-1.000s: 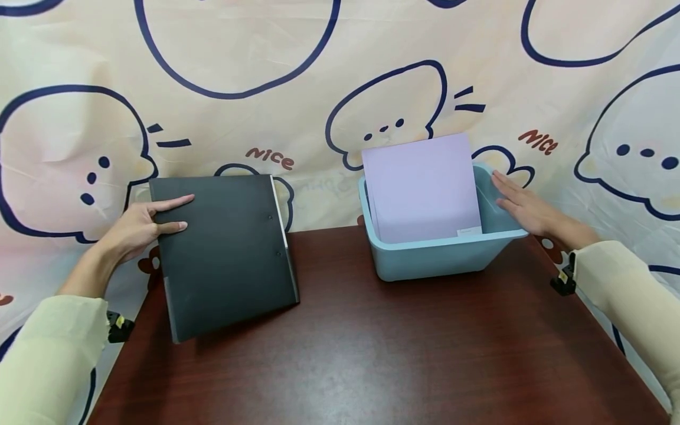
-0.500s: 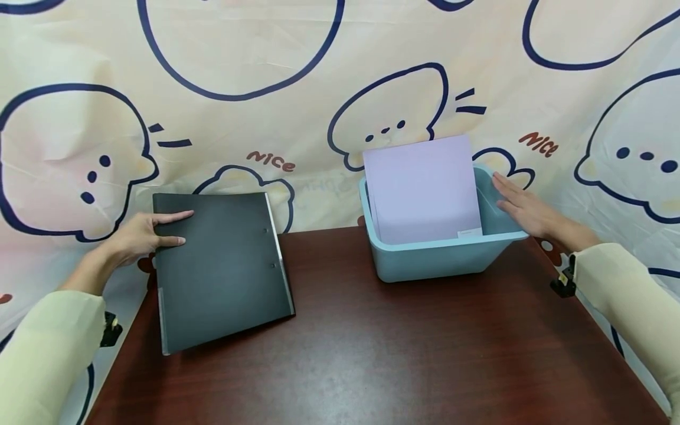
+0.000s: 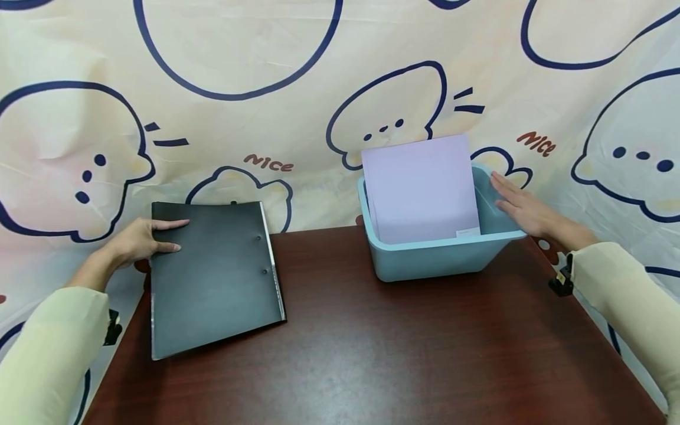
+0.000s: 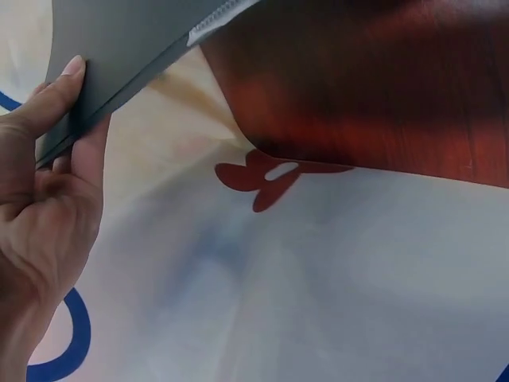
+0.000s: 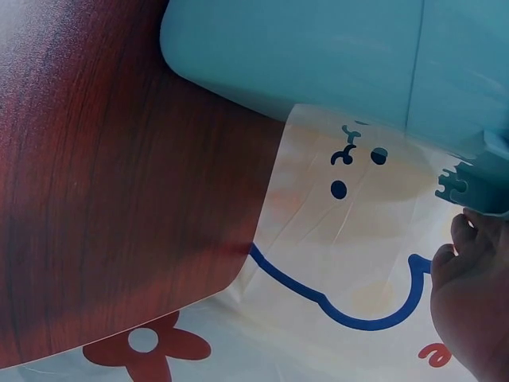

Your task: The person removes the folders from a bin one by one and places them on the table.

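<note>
My left hand [image 3: 137, 243] pinches a black file folder [image 3: 212, 289] by its left edge, with index finger and thumb on the front face. In the left wrist view, other fingers curl behind the folder [image 4: 119, 48]. It leans upright over the table's left side, and a pale strip runs along its right edge. My right hand [image 3: 523, 206] holds the right rim of a light blue plastic bin [image 3: 425, 262]. Curled fingertips [image 5: 464, 231] show under that rim in the right wrist view. Pale purple folders or sheets [image 3: 422, 189] stand slanted inside the bin, toward its left.
A dark red-brown wooden table [image 3: 340, 354] lies beneath both things. Behind and beside it hangs a cream cloth [image 3: 239, 130] with cartoon outlines, close to the bin's back. The table's left and right edges run below my forearms.
My left hand has lowered the black folder and drawn it slightly left and toward me. My right hand, the bin and the purple sheets have stayed in place.
</note>
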Demonstrator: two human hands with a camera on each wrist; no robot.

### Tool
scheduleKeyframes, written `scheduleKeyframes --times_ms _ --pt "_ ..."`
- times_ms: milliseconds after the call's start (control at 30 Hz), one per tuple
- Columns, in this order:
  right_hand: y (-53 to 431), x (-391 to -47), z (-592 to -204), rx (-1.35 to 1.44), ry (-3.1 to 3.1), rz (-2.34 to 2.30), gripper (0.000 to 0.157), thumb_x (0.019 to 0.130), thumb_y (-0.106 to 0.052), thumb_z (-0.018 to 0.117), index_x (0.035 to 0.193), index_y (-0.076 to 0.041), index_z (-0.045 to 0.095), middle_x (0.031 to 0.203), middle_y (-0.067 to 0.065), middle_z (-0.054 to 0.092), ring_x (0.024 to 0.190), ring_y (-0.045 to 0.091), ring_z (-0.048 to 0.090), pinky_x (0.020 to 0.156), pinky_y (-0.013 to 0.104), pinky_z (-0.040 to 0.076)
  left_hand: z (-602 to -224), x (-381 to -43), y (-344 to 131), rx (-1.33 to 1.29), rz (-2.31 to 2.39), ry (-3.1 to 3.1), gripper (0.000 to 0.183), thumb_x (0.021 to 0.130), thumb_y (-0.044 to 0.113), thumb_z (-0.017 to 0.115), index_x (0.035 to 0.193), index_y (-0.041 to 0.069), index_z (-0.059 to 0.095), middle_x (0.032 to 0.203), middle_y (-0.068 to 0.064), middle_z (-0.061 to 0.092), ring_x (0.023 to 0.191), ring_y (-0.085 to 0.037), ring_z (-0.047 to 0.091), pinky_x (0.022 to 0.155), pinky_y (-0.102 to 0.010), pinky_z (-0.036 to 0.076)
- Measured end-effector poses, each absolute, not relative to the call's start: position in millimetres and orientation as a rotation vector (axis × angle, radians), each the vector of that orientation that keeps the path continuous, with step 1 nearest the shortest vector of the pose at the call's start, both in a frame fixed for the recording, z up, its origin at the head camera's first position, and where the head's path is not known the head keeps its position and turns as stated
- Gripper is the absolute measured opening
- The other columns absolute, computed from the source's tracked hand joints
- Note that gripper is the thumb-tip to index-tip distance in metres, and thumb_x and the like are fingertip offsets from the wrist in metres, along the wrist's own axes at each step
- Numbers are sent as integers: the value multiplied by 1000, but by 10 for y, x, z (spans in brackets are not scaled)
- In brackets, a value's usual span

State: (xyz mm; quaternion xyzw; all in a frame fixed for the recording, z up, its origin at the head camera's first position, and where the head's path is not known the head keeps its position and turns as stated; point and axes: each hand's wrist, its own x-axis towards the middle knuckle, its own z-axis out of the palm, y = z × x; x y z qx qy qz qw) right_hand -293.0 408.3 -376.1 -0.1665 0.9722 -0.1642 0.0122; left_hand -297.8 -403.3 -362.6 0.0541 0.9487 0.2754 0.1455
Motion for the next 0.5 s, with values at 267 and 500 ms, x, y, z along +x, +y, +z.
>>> scheduleKeyframes --times_ms 267,500 --pt "4067 -2931 -3758 -517 3028 -502 63 107 -32 30 158 -16 -2 165 6 -8 150 35 -5 114 67 5 -3685 -3042 -4129 137 748 2725 69 85 18 76 146 13 45 75 -9 42 42 -9 30 39 -28 37" --pt "4078 -2937 -3750 -508 3030 -502 62 107 -31 31 157 -15 -2 164 8 -8 150 36 -4 114 66 4 -3722 -3078 -4163 145 676 2682 67 85 16 76 144 6 46 59 4 32 41 -10 37 41 -31 44"
